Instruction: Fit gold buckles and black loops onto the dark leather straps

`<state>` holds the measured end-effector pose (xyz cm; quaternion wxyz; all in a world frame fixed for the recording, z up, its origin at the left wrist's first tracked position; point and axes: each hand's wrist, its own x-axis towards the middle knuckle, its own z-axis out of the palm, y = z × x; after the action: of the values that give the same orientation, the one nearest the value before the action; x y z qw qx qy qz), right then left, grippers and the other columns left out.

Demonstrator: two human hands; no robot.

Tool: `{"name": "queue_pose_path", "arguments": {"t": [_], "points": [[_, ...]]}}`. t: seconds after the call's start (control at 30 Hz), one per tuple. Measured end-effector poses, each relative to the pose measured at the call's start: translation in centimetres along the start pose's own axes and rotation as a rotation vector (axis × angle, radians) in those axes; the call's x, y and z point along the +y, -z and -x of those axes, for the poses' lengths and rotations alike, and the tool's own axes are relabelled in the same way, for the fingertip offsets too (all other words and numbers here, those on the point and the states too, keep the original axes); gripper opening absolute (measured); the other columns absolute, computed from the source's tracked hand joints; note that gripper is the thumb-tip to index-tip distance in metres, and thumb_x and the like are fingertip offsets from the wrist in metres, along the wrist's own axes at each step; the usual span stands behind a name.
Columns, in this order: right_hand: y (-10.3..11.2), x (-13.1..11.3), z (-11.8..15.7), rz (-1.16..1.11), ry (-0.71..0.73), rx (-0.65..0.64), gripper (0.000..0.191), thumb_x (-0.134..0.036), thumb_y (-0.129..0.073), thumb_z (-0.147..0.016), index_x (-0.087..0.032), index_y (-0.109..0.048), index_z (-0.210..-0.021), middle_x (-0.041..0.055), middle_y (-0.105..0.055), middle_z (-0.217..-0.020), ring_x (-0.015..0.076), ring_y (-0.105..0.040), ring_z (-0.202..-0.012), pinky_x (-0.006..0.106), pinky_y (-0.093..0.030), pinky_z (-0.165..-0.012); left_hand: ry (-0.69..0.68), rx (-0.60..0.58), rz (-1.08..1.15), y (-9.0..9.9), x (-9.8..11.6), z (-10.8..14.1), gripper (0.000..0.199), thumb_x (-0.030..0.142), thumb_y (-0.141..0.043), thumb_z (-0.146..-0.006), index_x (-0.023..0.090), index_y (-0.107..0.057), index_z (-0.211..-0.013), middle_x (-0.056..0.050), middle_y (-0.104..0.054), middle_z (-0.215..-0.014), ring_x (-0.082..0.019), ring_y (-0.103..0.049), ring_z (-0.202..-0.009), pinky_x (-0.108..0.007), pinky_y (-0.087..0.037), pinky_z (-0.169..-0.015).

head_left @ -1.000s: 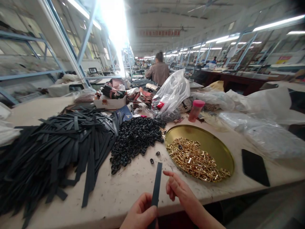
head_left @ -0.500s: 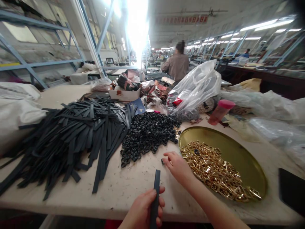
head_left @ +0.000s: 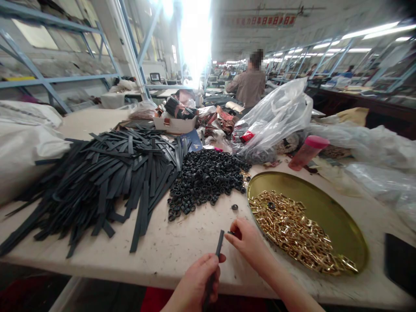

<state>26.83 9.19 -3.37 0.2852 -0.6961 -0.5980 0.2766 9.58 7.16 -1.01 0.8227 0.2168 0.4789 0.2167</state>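
Above the pale bench (head_left: 175,251), my left hand's grip (head_left: 203,275) was closed round a flat black strip (head_left: 220,242), its long axis running far and slightly right. My right hand (head_left: 247,236) pinched a small black piece (head_left: 230,233) just right of the strip's far end.

Factory workshop, seen over a long worktable (head_left: 182,260). Left of the left hand's (head_left: 203,277) grip on a black strip (head_left: 219,242) lies a heap of cut black strips (head_left: 110,173); just beyond it, a mound of black loops (head_left: 208,177); to its right, a round tray (head_left: 325,203) of gold-coloured metal fittings (head_left: 292,229). Far beyond the grip, a worker (head_left: 250,86) faces away under rows of tube lights (head_left: 373,30) and a red-lettered banner (head_left: 258,21), with blue metal racks (head_left: 65,80) far left.
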Motion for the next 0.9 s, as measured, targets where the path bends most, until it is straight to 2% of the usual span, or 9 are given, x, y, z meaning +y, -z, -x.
{"name": "queue_pose_path", "arguments": {"t": [0.1, 0.23, 0.33, 0.4, 0.6, 0.73, 0.9], "points": [[-0.8, 0.3, 1.9, -0.482, -0.161, 0.020, 0.018, -0.035, -0.055, -0.074, -0.018, -0.049, -0.070, -0.0036, -0.047, -0.059, 0.0115, -0.043, -0.053, 0.024, -0.034, -0.051, -0.072, -0.036, -0.112, 0.0, -0.6, 0.4, 0.016, 0.027, -0.056, -0.071, 0.015, -0.051, -0.080, 0.007, -0.045, -0.052, -0.004, -0.041, -0.039, -0.013, -0.027, -0.036], [-1.6, -0.4, 3.9, -1.108, -0.400, -0.028, 0.029, -0.043, -0.059, -0.072, -0.017, -0.056, -0.084, -0.0061, -0.047, -0.056, 0.0051, -0.039, -0.045, 0.017, -0.030, -0.043, -0.030, -0.064, -0.196, -0.5, -1.0, 0.9, 0.020, 0.027, -0.053, -0.067, 0.015, -0.050, -0.083, 0.005, -0.052, -0.054, -0.004, -0.042, -0.033, -0.015, -0.027, -0.032], [-1.9, -1.4, 4.9, -1.365, -0.572, -0.051, 0.034, -0.041, -0.069, -0.065, -0.015, -0.060, -0.084, -0.0040, -0.053, -0.059, 0.0033, -0.044, -0.045, 0.013, -0.034, -0.042, -0.016, -0.070, -0.200, -0.8, -1.2, 1.4, 0.024, 0.028, -0.052, -0.065, 0.014, -0.051, -0.085, 0.004, -0.053, -0.053, -0.005, -0.043, -0.033, -0.014, -0.027, -0.031], [-2.1, -1.9, 5.3, -1.408, -0.618, -0.063, 0.036, -0.043, -0.068, -0.066, -0.014, -0.062, -0.087, -0.0025, -0.056, -0.059, 0.0041, -0.047, -0.045, 0.015, -0.039, -0.043, -0.034, -0.082, -0.196, -0.8, -1.3, 1.7, 0.026, 0.030, -0.051, -0.066, 0.014, -0.051, -0.087, 0.004, -0.054, -0.052, -0.004, -0.043, -0.033, -0.013, -0.028, -0.031], [-2.4, -1.7, 6.0, -1.373, -0.497, -0.153, 0.034, -0.038, -0.070, -0.067, -0.013, -0.063, -0.089, -0.0029, -0.056, -0.060, 0.0041, -0.047, -0.045, 0.016, -0.041, -0.045, -0.046, -0.058, -0.231, -0.4, -1.7, 2.1, 0.030, 0.036, -0.050, -0.069, 0.014, -0.051, -0.089, 0.004, -0.054, -0.052, -0.004, -0.043, -0.033, -0.013, -0.027, -0.031], [-2.5, -1.2, 6.1, -1.375, -0.520, -0.076, 0.035, -0.043, -0.066, -0.069, -0.014, -0.065, -0.089, -0.0033, -0.051, -0.059, 0.0032, -0.042, -0.045, 0.014, -0.036, -0.042, -0.106, -0.043, -0.393, 0.1, -2.3, 1.2, 0.038, 0.048, -0.045, -0.070, 0.014, -0.049, -0.087, 0.005, -0.050, -0.046, -0.005, -0.041, -0.031, -0.015, -0.026, -0.032], [-3.0, -1.6, 6.4, -1.318, -0.486, 0.001, 0.045, -0.053, -0.060, -0.070, -0.013, -0.066, -0.090, -0.0056, -0.038, -0.055, 0.0048, -0.032, -0.045, 0.017, -0.027, -0.040, -0.299, 0.044, -0.668, 0.3, -2.8, 0.4, 0.031, 0.042, -0.038, -0.077, 0.015, -0.051, -0.082, 0.007, -0.047, -0.043, -0.006, -0.036, -0.029, -0.015, -0.024, -0.031]]}}
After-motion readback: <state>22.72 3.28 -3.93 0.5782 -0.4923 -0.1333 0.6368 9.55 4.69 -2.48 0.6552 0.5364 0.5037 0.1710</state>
